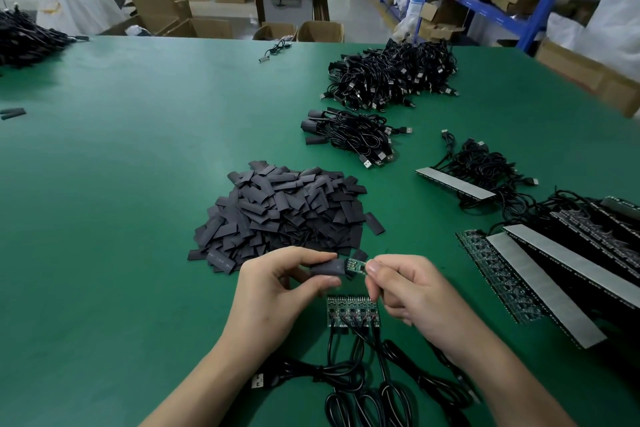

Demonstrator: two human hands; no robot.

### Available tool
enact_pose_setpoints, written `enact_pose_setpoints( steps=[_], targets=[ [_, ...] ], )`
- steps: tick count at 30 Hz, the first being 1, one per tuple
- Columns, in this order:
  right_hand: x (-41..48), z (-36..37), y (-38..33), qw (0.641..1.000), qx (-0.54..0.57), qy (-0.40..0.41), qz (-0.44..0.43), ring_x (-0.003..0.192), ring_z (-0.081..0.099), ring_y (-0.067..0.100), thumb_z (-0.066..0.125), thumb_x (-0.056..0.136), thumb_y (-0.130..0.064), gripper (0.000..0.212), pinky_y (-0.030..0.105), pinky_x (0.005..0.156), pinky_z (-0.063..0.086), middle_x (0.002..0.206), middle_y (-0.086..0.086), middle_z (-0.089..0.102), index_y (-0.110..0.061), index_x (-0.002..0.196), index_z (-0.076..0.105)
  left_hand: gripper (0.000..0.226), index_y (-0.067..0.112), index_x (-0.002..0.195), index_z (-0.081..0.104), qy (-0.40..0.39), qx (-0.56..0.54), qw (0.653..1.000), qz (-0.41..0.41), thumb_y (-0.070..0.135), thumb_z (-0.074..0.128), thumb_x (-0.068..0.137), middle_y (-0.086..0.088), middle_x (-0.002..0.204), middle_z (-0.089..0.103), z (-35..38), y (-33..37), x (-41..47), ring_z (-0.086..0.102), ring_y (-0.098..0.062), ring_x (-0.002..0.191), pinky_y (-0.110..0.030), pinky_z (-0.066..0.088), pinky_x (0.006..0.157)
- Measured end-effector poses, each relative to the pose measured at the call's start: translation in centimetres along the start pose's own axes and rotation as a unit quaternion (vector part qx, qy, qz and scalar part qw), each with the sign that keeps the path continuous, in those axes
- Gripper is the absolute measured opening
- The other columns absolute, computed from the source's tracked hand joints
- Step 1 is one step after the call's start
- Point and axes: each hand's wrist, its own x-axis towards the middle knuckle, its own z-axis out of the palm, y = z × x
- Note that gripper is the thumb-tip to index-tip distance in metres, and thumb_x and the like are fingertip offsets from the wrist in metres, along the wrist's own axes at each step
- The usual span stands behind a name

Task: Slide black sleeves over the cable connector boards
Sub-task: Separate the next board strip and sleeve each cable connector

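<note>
Black sleeve: the flat black tube sleeve [328, 268] is held up over the green table mat [121, 184], just in front of the sleeve pile, with its open mouth facing right.
Board: the small green connector board [356, 266] meets that mouth. Its left end looks just inside and the rest is bare.
Left hand: your left hand [273, 298] pinches the sleeve between thumb and forefinger, the other fingers loosely curled beneath.
Right hand: your right hand [412, 291] pinches the board's right end at the fingertips, the remaining fingers curled in.
Step in hand: by the look of it, you are feeding the board into the sleeve, and it is barely started.
Doing it well: squeeze the sleeve's edges lightly so the flat mouth opens. Keep the board level with the tube and push straight, because a tilted corner is likely to catch on the lip.
Cable: I cannot tell where this board's lead runs.
Beneath your hands: a row of joined green boards [353, 314] lies on the mat, and black cables [363, 388] trail from it towards you.
Stock: the heap of loose black sleeves [284, 215] lies just beyond your fingers.
Farther out: long strips of boards [540, 274] lie to the right, and bundles of black USB cables [391, 74] lie well behind.
</note>
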Motion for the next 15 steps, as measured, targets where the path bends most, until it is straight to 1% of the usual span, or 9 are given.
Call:
enact_pose_setpoints(
  steps=[2,4,7,11,15],
  targets=[
    [-0.05,-0.01,-0.05,1.0,0.001,0.001,0.004,0.05,0.024,0.012,0.049,0.097,-0.047,0.04,0.022,0.048,0.024,0.054,-0.007,0.028,-0.024,0.068,0.062,0.027,0.039,0.098,0.079,-0.004,0.005,1.0,0.011,0.041,0.082,0.071,0.02,0.084,0.074,-0.08,0.06,-0.04,0.067,-0.009,0.072,-0.012,0.047,0.066],
    [-0.09,0.01,-0.1,1.0,0.004,-0.003,0.006,0.05,0.024,0.012,0.049,0.098,-0.047,0.04,0.022,0.048,0.024,0.054,-0.007,0.028,-0.024,0.068,0.062,0.027,0.037,0.101,0.08,-0.014,-0.008,1.0,0.017,0.039,0.082,0.074,0.016,0.085,0.074,-0.1,0.06,-0.03,0.067,-0.012,0.072,-0.014,0.048,0.068],
    [-0.09,0.28,-0.25,1.0,0.004,-0.014,0.006,0.048,0.024,0.01,0.05,0.098,-0.045,0.039,0.019,0.047,0.025,0.054,-0.006,0.028,-0.025,0.066,0.063,0.015,0.033,0.093,0.082,-0.031,-0.05,0.998,0.01,0.032,0.081,0.078,0.01,0.081,0.074,0.02,-0.07,0.02,0.069,-0.014,0.067,-0.018,0.05,0.069],
    [-0.04,0.32,-0.29,1.0,0.01,-0.014,0.008,0.048,0.025,0.01,0.05,0.097,-0.045,0.039,0.017,0.047,0.026,0.053,-0.007,0.029,-0.024,0.067,0.063,0.01,0.032,0.09,0.082,-0.042,-0.095,0.994,-0.03,0.032,0.078,0.081,0.0,0.073,0.075,0.0,-0.22,0.07,0.071,-0.015,0.066,-0.02,0.052,0.07],
    [-0.04,0.26,0.18,1.0,0.002,0.024,-0.001,0.051,0.028,0.011,0.053,0.093,-0.057,0.042,0.022,0.05,0.027,0.055,-0.009,0.031,-0.022,0.074,0.065,0.007,0.025,0.092,0.081,-0.033,-0.174,0.981,-0.076,0.027,0.078,0.086,-0.008,0.073,0.074,-0.09,-0.14,0.29,0.071,-0.017,0.066,-0.018,0.052,0.072]
  ],
)
